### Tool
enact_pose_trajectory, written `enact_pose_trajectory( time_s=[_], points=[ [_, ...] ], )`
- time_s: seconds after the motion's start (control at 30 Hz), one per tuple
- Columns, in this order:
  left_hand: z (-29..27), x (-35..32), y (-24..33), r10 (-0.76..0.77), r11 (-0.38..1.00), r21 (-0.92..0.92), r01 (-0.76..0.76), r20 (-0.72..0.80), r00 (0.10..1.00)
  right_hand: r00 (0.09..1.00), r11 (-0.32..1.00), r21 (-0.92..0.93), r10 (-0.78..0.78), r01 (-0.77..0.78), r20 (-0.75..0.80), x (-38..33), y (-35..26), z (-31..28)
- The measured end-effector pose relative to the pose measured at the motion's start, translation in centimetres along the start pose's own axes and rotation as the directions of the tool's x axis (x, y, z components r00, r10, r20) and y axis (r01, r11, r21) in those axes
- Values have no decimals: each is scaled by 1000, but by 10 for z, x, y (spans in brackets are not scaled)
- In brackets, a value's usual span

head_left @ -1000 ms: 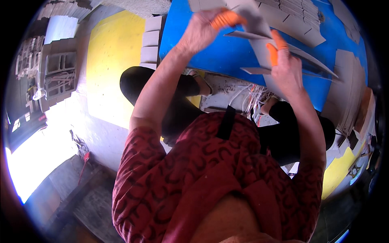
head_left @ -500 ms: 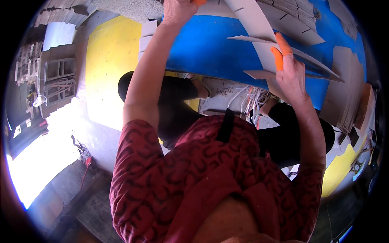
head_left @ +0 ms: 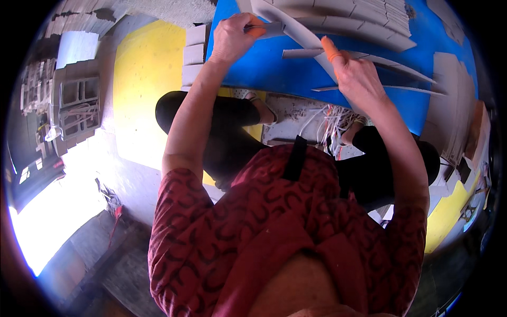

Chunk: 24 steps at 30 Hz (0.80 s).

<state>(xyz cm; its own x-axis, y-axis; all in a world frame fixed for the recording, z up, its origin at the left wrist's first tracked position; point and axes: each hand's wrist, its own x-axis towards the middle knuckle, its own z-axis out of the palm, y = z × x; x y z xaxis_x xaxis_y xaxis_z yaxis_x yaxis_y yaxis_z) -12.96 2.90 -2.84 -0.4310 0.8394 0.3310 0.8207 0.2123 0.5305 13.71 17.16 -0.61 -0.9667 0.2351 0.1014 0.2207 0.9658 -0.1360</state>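
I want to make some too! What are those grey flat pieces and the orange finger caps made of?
The grey sheets look like thin matte cardboard: stiff, flat, sharp-edged. The orange cap on the right hand seems rubbery, snug and smooth, though that's uncertain.

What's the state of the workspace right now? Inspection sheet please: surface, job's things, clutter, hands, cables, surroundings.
Surface: blue table top, yellow panels beside it.
Job's things: grey card strip held up over the blue surface; more grey strips lie flat nearby.
Clutter: stacked grey cards at the far edge, another pile at right.
Hands: left hand pinches the strip's end, orange fingertip cover; right hand rests on it, orange cover on one finger.
Cables: white cords bundled below the table edge.
Surroundings: concrete floor, racks at left.
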Motion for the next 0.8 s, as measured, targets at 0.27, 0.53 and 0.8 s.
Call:
enact_pose_trajectory(
  time_s=[0.27,0.53,0.8],
  points=[
    [6,-6,3,54,999,-7,-54,22,998,993,999,-16,-53,52,-106,-11,-7,-19],
    [6,-9,14,43,999,16,-43,11,999,999,984,-171,-44,47,22,-5,-14,-4],
    [-2,-12,30,188,981,-34,-191,-82,979,959,955,91,280,-284,56,-36,29,-18]
  ],
)
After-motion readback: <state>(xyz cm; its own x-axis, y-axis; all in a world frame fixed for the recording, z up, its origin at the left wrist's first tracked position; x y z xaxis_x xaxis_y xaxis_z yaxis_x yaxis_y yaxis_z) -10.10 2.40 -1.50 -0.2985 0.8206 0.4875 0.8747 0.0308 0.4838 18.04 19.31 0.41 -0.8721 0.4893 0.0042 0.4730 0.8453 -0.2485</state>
